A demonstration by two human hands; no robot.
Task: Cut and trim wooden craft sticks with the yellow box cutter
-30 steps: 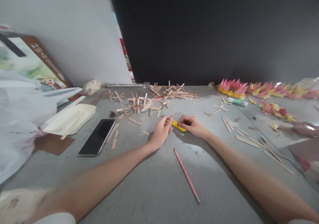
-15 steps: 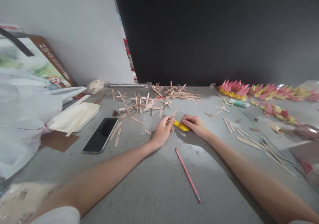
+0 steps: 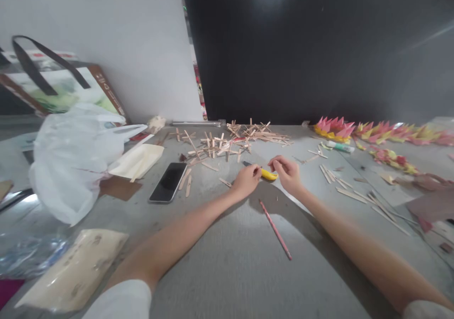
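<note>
The fingers of my left hand (image 3: 246,181) are closed near the front of a yellow-handled utility knife (image 3: 268,174), and a dark blade-like tip shows beyond them. Just above and right of the handle is my right hand (image 3: 288,171), its fingers loosely bent and thumb apart, with nothing visible in them. A red patterned pencil (image 3: 275,230) lies on the table in front of both hands. Left of my left hand lies a short wooden stick (image 3: 225,183). Behind my hands sits a heap of wooden craft sticks (image 3: 227,145), many joined into crosses.
At the left are a phone (image 3: 168,183), a paper tray (image 3: 136,162), a white plastic bag (image 3: 71,163) and a wrapped packet (image 3: 78,267). Loose sticks (image 3: 351,195), a glue stick (image 3: 339,147) and pink-yellow folded paper (image 3: 333,129) lie right. A black panel (image 3: 319,49) stands behind.
My right hand has come off the yellow knife handle and lifted slightly. My left hand, earlier holding a thin stick beside the knife, is now at the knife's front. The view has shifted left.
</note>
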